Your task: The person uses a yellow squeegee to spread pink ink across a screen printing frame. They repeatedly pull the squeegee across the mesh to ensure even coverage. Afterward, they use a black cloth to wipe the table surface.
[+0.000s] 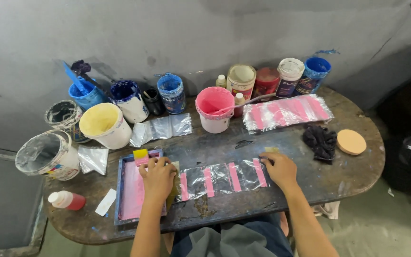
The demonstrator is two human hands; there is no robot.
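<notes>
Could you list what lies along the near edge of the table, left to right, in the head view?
Red bottle → white paper strip → blue-framed screen → left hand → clear sheet with pink stripes → right hand.

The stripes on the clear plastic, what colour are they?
Pink stripes on the clear plastic strip, seen in the head view.

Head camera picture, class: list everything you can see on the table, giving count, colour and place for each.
table: one, dark, paint-stained
printing frame: one, blue with pink screen, front left
clear strip with pink bars: one, front centre
stack of pink-printed sheets: one, back right
pink bucket: one, centre back
yellow bucket: one, left
blue paint tubs: about four, back row
dark cloth: one, right
round tan pad: one, far right
red bottle: one, front left
left hand: on frame
right hand: on strip end
</notes>
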